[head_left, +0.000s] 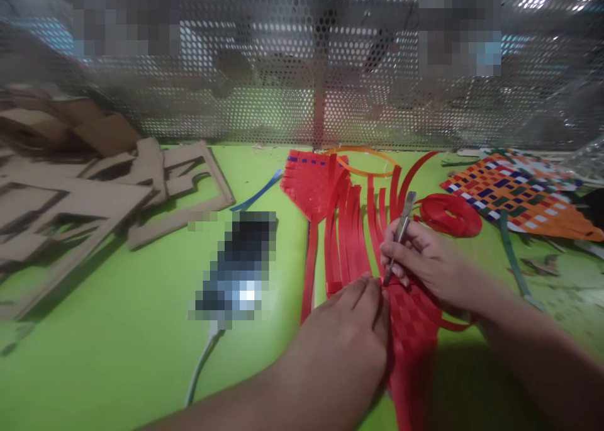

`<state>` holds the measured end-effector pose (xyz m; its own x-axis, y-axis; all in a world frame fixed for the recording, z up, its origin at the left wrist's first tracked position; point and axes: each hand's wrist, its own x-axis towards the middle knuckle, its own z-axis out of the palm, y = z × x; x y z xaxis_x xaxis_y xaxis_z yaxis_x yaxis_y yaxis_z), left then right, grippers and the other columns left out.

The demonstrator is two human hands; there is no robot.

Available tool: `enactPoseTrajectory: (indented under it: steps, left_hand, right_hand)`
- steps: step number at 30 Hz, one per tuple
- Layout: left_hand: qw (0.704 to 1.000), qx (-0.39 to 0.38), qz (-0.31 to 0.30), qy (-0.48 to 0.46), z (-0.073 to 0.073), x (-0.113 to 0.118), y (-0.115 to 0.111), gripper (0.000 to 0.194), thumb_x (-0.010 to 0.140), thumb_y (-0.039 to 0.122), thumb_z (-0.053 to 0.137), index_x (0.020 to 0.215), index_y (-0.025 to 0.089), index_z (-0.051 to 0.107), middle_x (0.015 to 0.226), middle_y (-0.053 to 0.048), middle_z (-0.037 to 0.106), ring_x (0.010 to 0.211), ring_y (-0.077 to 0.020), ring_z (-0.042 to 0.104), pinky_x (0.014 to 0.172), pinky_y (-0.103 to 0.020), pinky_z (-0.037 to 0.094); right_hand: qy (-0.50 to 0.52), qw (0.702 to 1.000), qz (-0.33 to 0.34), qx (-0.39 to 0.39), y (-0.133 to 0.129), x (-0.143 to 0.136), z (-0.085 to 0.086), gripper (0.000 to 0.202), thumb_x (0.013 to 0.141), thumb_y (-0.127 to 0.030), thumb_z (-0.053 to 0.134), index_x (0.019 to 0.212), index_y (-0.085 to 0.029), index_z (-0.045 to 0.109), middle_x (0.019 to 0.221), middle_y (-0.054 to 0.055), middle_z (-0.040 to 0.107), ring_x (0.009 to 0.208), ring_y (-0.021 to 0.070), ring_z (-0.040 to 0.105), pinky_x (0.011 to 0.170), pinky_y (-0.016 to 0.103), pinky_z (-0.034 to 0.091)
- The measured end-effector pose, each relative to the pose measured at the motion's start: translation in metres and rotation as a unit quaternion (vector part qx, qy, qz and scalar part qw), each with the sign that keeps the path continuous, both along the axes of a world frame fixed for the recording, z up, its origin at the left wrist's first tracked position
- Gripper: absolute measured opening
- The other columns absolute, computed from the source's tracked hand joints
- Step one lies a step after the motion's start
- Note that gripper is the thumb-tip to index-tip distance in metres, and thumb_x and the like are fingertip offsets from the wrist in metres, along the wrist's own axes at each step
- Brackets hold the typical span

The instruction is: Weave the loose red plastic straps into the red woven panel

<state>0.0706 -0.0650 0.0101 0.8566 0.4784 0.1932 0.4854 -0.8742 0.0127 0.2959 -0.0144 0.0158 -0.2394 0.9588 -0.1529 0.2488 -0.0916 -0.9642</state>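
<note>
Evidently the left hand (346, 336) acts as a weight: it lies flat, fingers together, over the left edge of the red weave (413, 327), pinching nothing that shows, presumably so the strips cannot slip. The right hand (422, 255) closes around a slim metal tool (407, 214) like a pen, its tip slanting down to the weave's far edge just beside the left fingertips — a grip that probably favours fine control. The weave sits on the green table (117, 355) directly before the person, and its loose red strips (353, 242) fan away from the body, likely to keep them untangled. A red coil (450, 216) rests just beyond the right hand, perhaps for easy reach — cardboard frames (106, 198) lie well apart, leftward.
</note>
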Motion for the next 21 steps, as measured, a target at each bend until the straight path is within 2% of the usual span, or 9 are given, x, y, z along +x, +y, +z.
enactPoseTrajectory:
  steps: [16,21]
  left_hand:
    - [1.000,0.007,-0.003,0.005,-0.0047,-0.0002,-0.0008,0.048,0.108,0.021,0.046,0.149,-0.001,0.060,0.150,-0.022,0.065,0.138,-0.0333,0.063,0.115,-0.041,0.053]
    - [1.000,0.009,-0.018,0.021,0.0004,-0.0001,0.0012,0.044,0.109,0.022,0.044,0.142,0.002,0.067,0.144,-0.019,0.069,0.136,-0.0325,0.063,0.117,-0.041,0.050]
  right_hand:
    - [0.025,0.999,-0.020,0.013,0.0012,0.0006,-0.0070,0.040,0.097,-0.060,0.074,0.100,-0.025,0.056,0.079,-0.005,0.063,0.061,0.0111,0.059,0.057,0.025,0.052]
    - [0.024,0.999,-0.025,0.018,0.0032,0.0028,-0.0074,0.040,0.098,-0.061,0.073,0.101,-0.025,0.057,0.081,-0.005,0.064,0.060,0.0104,0.058,0.056,0.024,0.051]
